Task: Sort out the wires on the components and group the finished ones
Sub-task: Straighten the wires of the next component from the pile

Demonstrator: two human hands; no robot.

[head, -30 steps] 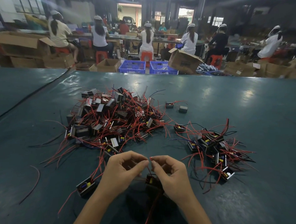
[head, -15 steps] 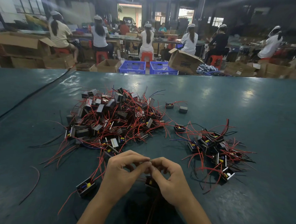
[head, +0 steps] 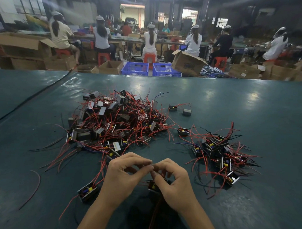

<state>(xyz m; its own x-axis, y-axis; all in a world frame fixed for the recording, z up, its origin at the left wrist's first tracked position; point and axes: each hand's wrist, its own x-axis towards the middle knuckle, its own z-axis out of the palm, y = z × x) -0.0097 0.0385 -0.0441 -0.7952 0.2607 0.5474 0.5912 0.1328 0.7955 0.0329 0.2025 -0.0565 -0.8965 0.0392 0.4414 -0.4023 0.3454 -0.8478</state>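
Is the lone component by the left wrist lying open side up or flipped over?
Open side up: the component shows its yellow and blue parts inside the casing.

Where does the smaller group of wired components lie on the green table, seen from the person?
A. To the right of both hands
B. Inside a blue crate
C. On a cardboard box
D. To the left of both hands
A: the smaller group of components lies on the table, right of the right hand and the left hand.
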